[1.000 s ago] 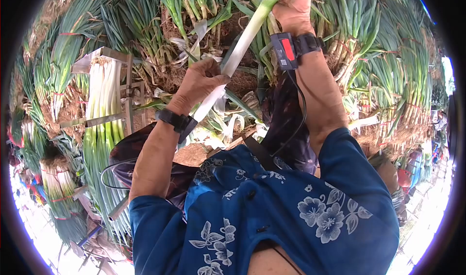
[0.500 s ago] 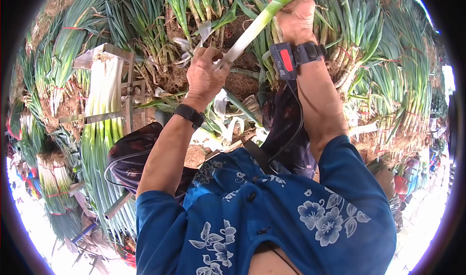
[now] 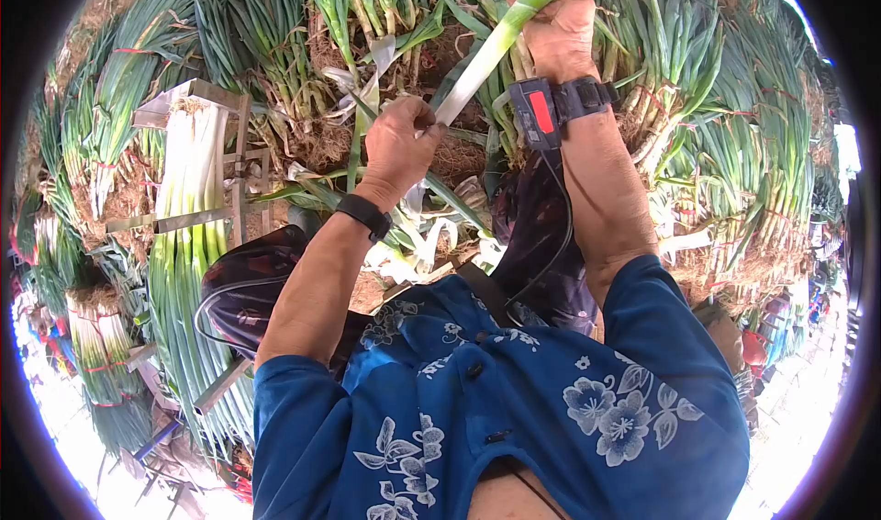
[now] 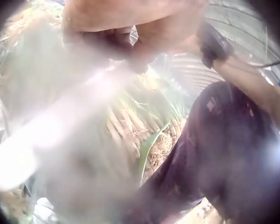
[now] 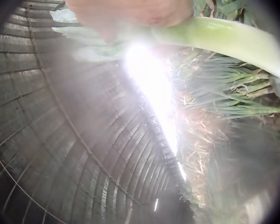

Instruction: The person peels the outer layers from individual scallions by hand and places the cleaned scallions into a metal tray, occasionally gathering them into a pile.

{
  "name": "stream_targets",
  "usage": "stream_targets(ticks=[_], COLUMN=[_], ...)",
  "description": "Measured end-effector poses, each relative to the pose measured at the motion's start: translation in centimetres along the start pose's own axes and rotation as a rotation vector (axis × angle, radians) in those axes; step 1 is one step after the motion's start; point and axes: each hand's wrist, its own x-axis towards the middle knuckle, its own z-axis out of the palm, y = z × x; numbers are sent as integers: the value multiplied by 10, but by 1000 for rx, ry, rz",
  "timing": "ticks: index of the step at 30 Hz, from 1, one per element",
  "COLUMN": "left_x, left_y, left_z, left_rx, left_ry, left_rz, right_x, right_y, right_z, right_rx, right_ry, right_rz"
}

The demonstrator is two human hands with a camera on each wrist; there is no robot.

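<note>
A large green onion slants across the upper middle of the head view, its white shaft toward the lower left and its green leaves at the upper right. My right hand grips it where white turns to green. At the shaft's lower end is my left hand, thumb and fingers pinching there and hiding the tip. The left wrist view shows the pale shaft blurred below the left hand. In the right wrist view, the right hand closes round the green part.
A metal rack at the left bears a stack of cleaned green onions. Tied bundles with roots surround the person at front and sides. Loose peelings lie between the knees. A cord hangs from the right wrist.
My left hand has moved from partway along the white shaft to its lower end, so no shaft shows beyond it now. My right hand has turned slightly, still holding the green part.
</note>
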Motion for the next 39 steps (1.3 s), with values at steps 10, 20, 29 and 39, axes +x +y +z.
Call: stream_targets(ticks=[10,20,29,39], left_x=[-20,-43,-44,-22], left_y=[19,24,-114,1], left_z=[-21,-53,-187,-53], left_rx=[213,-669,-364,142], left_ry=[175,128,570,-200], left_rz=[472,35,-436,24], right_x=[41,45,46,29], right_y=[14,-1,-40,-28], right_z=[-54,-64,-73,-35], right_rx=[48,123,189,126], right_ry=[491,444,130,2], right_rz=[213,120,36,55])
